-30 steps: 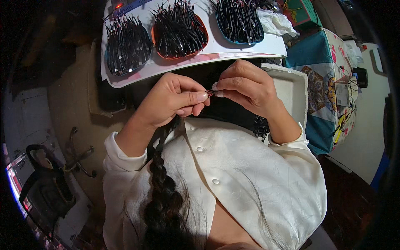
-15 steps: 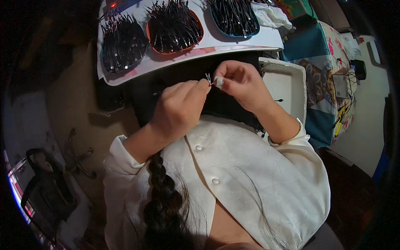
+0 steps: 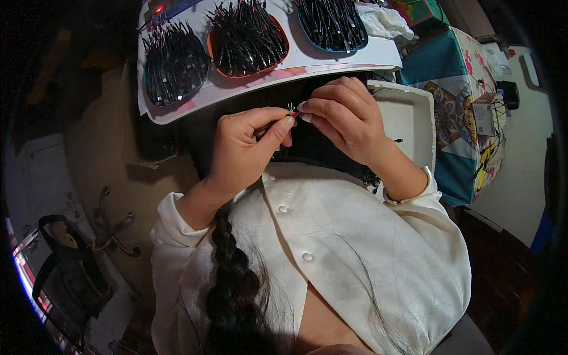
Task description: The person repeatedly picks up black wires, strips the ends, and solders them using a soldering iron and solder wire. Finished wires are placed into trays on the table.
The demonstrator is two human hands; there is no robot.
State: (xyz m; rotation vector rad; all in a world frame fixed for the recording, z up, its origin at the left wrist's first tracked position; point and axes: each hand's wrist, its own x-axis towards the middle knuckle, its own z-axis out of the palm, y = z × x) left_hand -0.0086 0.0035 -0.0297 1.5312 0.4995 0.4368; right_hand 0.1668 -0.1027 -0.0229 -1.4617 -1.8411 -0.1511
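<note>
In front of my chest, my left hand [image 3: 245, 145] pinches a short cable between thumb and forefinger. Its fanned-out wire ends [image 3: 291, 109], pale-tipped with some red, stick up past the fingertips; most of the cable is hidden by the hand. My right hand [image 3: 349, 121] comes in from the other side, closed, its thumb and finger pressed together at the wires. White wrapping shows on its fingertips. Beyond the hands, black cables with small metal plugs fill an orange bowl [image 3: 254, 74], a blue bowl [image 3: 331, 50] and a third heap [image 3: 176, 65] on the left.
The bowls stand on a white table [image 3: 195, 107] with a raised rim. To the right are a white foam box [image 3: 431, 127] and a cloth-covered table [image 3: 455, 168] with wires and a yellow tool. A crumpled white bag [image 3: 384, 22] lies at the back.
My left hand has turned, so its thumb now shows on the cable. My right hand has rolled over, with its knuckles up and its fingertips closed at the wire ends.
</note>
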